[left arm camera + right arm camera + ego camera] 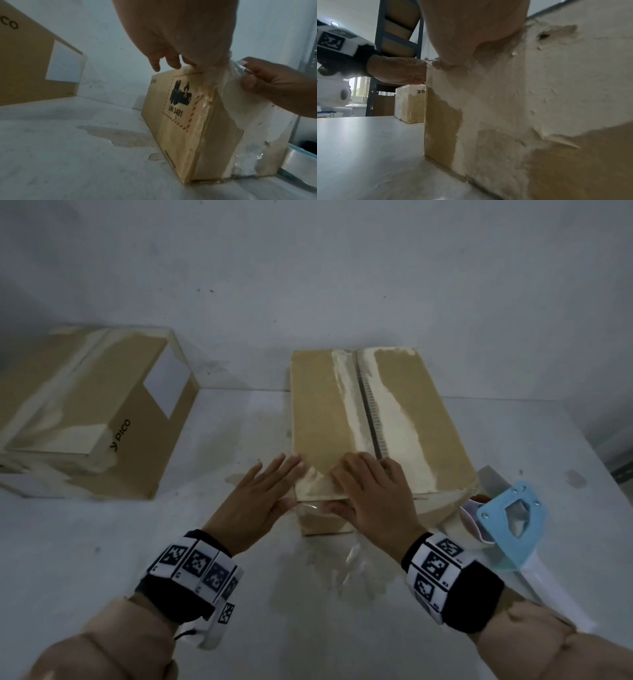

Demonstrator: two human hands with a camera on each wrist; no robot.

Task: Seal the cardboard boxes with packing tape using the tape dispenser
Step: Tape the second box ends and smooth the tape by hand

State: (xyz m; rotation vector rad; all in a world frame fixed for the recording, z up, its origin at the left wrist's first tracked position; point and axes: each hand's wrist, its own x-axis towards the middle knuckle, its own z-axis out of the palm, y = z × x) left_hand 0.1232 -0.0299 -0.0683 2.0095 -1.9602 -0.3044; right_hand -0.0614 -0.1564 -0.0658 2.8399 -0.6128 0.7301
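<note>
A worn cardboard box [325, 405] stands in the middle of the white table, its top flaps meeting along a dark centre seam. My left hand [260, 494] lies flat with straight fingers against the box's near left corner. My right hand [373, 494] sits on the near top edge, fingers bent on the lid and thumb on the front face. It pinches a strip of clear tape [240, 66] against that edge. The tape [308, 506] shines between my two thumbs. The blue tape dispenser [510, 518] lies on the table right of the box, untouched.
A second, larger cardboard box [85, 412] with a white label sits at the table's back left. The white wall runs close behind both boxes. A dark metal shelf [380, 54] stands beyond the table. Crumpled tape scraps [346, 563] lie in front of the box.
</note>
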